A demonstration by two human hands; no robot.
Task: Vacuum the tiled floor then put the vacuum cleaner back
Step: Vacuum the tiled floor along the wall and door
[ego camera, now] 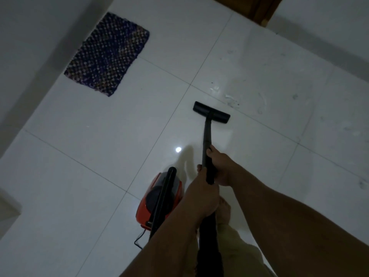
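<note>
A black vacuum wand (206,134) runs from my hands down to a flat black floor nozzle (211,112) that rests on the white tiled floor (99,146). My right hand (221,166) grips the wand higher along its shaft. My left hand (201,194) grips the wand's lower end where the black hose begins. The red and black vacuum body (159,200) sits on the floor just left of my hands, with the ribbed hose (163,196) lying across it and a black cord (139,238) trailing from its rear.
A dark purple woven mat (107,54) lies at the upper left near a white wall (30,47). A wooden door frame (263,11) stands at the top right. Smudges mark the tiles (231,98) beyond the nozzle. My bare foot (223,210) shows below my hands.
</note>
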